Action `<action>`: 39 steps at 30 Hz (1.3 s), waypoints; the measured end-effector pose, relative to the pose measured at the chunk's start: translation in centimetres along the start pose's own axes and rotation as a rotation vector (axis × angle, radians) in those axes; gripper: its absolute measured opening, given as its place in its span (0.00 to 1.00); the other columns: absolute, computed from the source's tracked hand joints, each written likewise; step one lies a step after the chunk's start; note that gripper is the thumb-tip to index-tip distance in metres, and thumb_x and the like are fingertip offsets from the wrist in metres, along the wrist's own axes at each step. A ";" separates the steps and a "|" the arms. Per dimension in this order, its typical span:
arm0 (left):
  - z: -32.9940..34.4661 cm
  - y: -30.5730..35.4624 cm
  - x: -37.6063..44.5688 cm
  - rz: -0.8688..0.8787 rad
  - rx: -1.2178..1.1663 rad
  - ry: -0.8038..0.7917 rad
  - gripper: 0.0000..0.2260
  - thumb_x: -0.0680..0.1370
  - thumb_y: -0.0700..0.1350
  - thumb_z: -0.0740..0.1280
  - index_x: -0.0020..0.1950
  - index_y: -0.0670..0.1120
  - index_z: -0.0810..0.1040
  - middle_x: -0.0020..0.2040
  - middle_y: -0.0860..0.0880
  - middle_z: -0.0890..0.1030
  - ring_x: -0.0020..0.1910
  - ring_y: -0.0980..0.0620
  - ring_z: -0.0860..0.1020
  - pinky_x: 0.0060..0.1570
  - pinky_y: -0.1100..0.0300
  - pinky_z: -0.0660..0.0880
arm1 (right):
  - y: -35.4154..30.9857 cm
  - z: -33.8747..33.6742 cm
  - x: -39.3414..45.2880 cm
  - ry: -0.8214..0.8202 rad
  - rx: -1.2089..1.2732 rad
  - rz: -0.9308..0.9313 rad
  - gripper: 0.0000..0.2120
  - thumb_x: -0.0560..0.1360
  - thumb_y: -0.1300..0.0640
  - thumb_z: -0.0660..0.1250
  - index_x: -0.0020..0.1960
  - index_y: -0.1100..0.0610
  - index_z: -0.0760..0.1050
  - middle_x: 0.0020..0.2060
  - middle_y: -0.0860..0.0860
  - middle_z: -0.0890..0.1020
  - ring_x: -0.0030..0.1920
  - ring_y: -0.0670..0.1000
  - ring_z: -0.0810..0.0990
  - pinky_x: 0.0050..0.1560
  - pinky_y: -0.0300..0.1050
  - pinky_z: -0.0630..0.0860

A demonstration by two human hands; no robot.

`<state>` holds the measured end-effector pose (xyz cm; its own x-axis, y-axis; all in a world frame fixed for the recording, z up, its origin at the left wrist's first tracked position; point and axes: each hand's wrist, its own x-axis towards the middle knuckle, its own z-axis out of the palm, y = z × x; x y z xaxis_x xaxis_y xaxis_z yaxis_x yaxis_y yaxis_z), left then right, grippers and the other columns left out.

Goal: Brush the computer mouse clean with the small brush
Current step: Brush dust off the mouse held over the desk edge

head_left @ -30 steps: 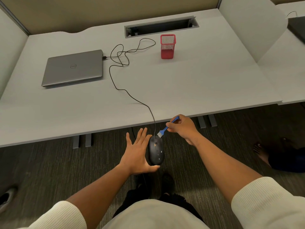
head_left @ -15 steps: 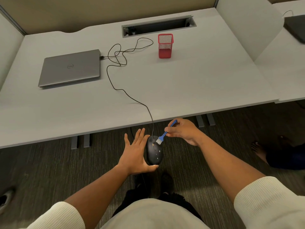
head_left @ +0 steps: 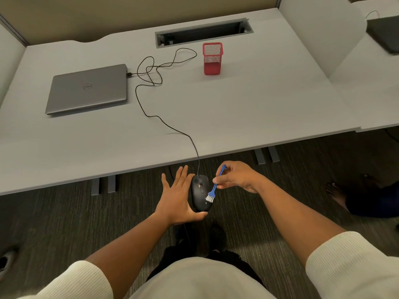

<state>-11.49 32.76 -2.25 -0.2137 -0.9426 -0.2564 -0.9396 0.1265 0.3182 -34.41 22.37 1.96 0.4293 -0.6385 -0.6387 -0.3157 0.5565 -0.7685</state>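
A black wired computer mouse hangs in the air just in front of the desk edge, above the carpet. My left hand holds it from the left, fingers stretched forward and thumb hooked under its rear end. My right hand pinches the handle of a small blue brush. Its white bristles touch the mouse's right rear side. The mouse cable runs up over the desk to the laptop.
On the white desk lie a shut grey laptop at the left and a red mesh pen cup at the back, before a cable slot. A partition stands right. Another person's bare foot rests on the carpet.
The brush has swept from the mouse's front end down to its right rear side, and my right hand has turned with it. My left hand keeps the mouse nearly still.
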 end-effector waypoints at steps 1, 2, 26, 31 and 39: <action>0.0 0.0 0.1 -0.002 0.002 -0.001 0.57 0.62 0.81 0.62 0.81 0.49 0.53 0.83 0.46 0.44 0.80 0.51 0.35 0.73 0.32 0.31 | 0.1 -0.1 -0.1 0.032 -0.034 0.000 0.12 0.69 0.67 0.77 0.51 0.63 0.79 0.46 0.60 0.84 0.46 0.56 0.87 0.46 0.44 0.84; 0.0 -0.1 0.1 -0.006 0.006 -0.004 0.57 0.62 0.81 0.62 0.81 0.49 0.52 0.83 0.47 0.44 0.80 0.52 0.35 0.73 0.32 0.31 | 0.1 -0.3 -0.1 0.071 -0.053 -0.005 0.12 0.70 0.67 0.76 0.51 0.64 0.78 0.46 0.60 0.84 0.46 0.55 0.87 0.46 0.44 0.84; -0.7 0.7 0.8 -0.028 -0.036 0.000 0.57 0.62 0.80 0.62 0.81 0.48 0.53 0.83 0.45 0.46 0.81 0.49 0.38 0.73 0.30 0.35 | -0.7 -0.4 -0.2 -0.083 -0.010 -0.067 0.07 0.68 0.65 0.78 0.45 0.61 0.84 0.41 0.55 0.87 0.46 0.53 0.87 0.44 0.40 0.82; -0.8 0.7 0.8 -0.030 -0.022 0.003 0.57 0.62 0.80 0.63 0.81 0.48 0.54 0.83 0.45 0.46 0.81 0.49 0.39 0.73 0.29 0.35 | -0.1 -0.9 -0.6 -0.008 -0.118 -0.061 0.05 0.69 0.66 0.76 0.42 0.58 0.83 0.37 0.51 0.87 0.42 0.49 0.87 0.43 0.39 0.82; -0.7 1.1 1.0 -0.030 -0.023 -0.007 0.58 0.62 0.80 0.61 0.82 0.47 0.53 0.83 0.45 0.45 0.81 0.49 0.38 0.73 0.30 0.34 | -1.3 0.4 -0.4 -0.075 -0.136 -0.084 0.06 0.69 0.65 0.76 0.44 0.58 0.82 0.37 0.52 0.86 0.42 0.51 0.87 0.44 0.39 0.82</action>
<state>-12.55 31.76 -1.48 -0.1877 -0.9436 -0.2726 -0.9393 0.0912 0.3308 -33.85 22.15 3.21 0.5191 -0.6359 -0.5711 -0.3850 0.4225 -0.8205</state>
